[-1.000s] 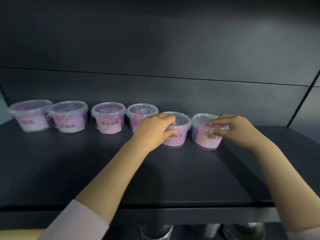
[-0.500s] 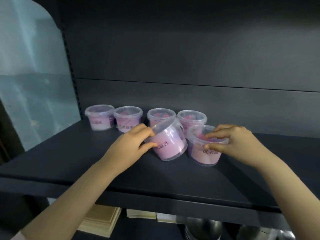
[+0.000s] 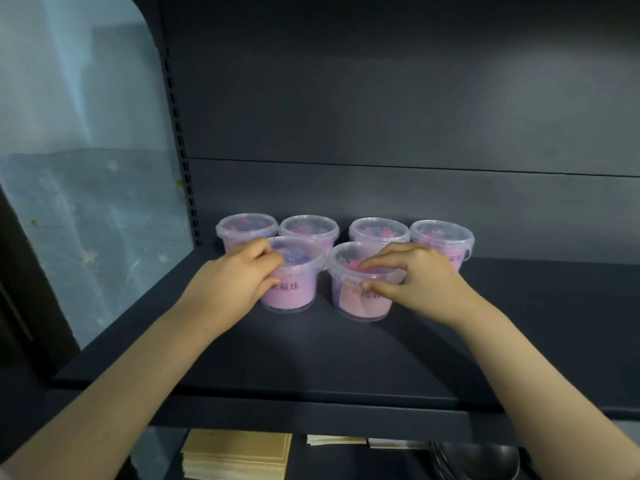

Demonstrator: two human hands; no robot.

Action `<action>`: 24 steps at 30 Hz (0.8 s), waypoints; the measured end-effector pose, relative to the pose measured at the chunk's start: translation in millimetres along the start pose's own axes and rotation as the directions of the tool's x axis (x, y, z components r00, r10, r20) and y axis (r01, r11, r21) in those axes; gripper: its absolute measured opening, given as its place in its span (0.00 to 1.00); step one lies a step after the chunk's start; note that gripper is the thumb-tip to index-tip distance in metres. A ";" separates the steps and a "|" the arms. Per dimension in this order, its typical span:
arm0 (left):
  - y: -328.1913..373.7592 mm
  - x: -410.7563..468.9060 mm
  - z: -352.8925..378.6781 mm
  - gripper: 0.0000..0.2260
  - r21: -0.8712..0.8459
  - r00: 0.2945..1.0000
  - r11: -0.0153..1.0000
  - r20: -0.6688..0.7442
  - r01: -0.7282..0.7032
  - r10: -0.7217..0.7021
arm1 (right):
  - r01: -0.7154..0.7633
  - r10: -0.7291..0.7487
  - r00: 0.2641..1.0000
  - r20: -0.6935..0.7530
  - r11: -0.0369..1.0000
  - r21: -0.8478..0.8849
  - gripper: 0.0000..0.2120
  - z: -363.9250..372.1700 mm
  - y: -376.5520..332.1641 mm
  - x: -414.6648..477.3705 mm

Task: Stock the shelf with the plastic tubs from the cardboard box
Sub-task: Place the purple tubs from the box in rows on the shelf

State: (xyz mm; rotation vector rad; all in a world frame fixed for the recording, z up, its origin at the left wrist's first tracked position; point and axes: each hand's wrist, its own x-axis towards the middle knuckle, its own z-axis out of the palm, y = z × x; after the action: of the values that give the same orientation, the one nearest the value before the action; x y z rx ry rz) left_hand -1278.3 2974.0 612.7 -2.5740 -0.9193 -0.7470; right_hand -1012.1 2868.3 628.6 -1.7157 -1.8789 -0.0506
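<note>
Dark grey metal shelving fills the view, with a pale blue translucent sheet (image 3: 86, 202) closing off its left side. On the dark shelf board (image 3: 311, 351) the left hand (image 3: 235, 285) is curled round the rim and side of a clear lidded plastic tub (image 3: 294, 292) with a pink label and pink and purple contents. The right hand (image 3: 419, 282) pinches the second clear tub (image 3: 360, 303) just beside it, fingers over the lid and thumb on the front wall.

Both stand upright as a front row. Close behind them the back row of four tubs (image 3: 379, 230) lines the rear panel, though whether the rows touch is hard to tell from this angle.

The step in hand looks like seating and squaring this pair. Next, both hands should let go cleanly and draw back without nudging a lid, then return to the cardboard box, which is out of view. Below the board lie stacked tan sheets (image 3: 239, 455) and dark round pans (image 3: 478, 459).
</note>
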 end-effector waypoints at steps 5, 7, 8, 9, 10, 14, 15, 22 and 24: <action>-25.1 -3.4 5.0 0.10 -0.103 0.999 0.994 0.010 0.035 -0.034 | -0.056 0.056 0.998 0.019 0.998 -0.026 0.13 10.0 -8.2 18.7; -30.0 -6.6 5.1 0.09 -0.063 1.000 0.998 0.005 0.021 -0.021 | -0.062 0.062 0.998 -0.007 0.996 -0.063 0.13 16.8 -11.3 22.6; -32.1 -7.9 5.2 0.08 -0.052 1.000 0.999 -0.001 0.016 -0.016 | -0.063 0.062 0.998 -0.018 0.995 -0.072 0.13 20.0 -12.3 23.7; -33.5 -8.9 5.2 0.08 -0.049 1.000 0.999 -0.008 0.016 -0.017 | -0.061 0.059 0.998 -0.027 0.995 -0.073 0.13 22.5 -13.0 24.4; -34.1 -9.0 5.3 0.08 -0.048 1.000 0.999 -0.017 0.021 -0.022 | -0.058 0.056 0.998 -0.034 0.996 -0.069 0.13 24.6 -13.8 25.2; -33.1 -0.2 8.3 0.09 -0.009 0.999 0.999 -0.015 0.040 -0.040 | -0.063 0.061 0.997 -0.054 0.998 -0.030 0.12 32.1 -17.5 32.4; -33.6 2.4 9.5 0.09 -0.011 0.999 0.999 0.003 0.044 -0.044 | -0.064 0.062 0.996 -0.058 0.997 -0.031 0.12 34.1 -18.1 34.7; -26.3 6.9 -3.2 0.25 -0.019 0.992 0.996 0.094 0.087 -0.085 | -0.043 0.045 0.998 0.047 0.998 -0.046 0.19 14.5 -28.8 25.9; -13.0 14.4 -15.4 0.25 -0.039 0.996 0.997 0.057 0.068 -0.066 | -0.009 0.012 1.000 0.020 0.991 -0.137 0.16 -10.9 -31.0 17.3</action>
State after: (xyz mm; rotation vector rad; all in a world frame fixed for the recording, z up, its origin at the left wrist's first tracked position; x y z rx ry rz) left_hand -1283.0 2984.0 634.9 -2.6228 -1.0224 -0.7222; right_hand -1036.3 2874.1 656.1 -1.8230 -1.9206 -0.1617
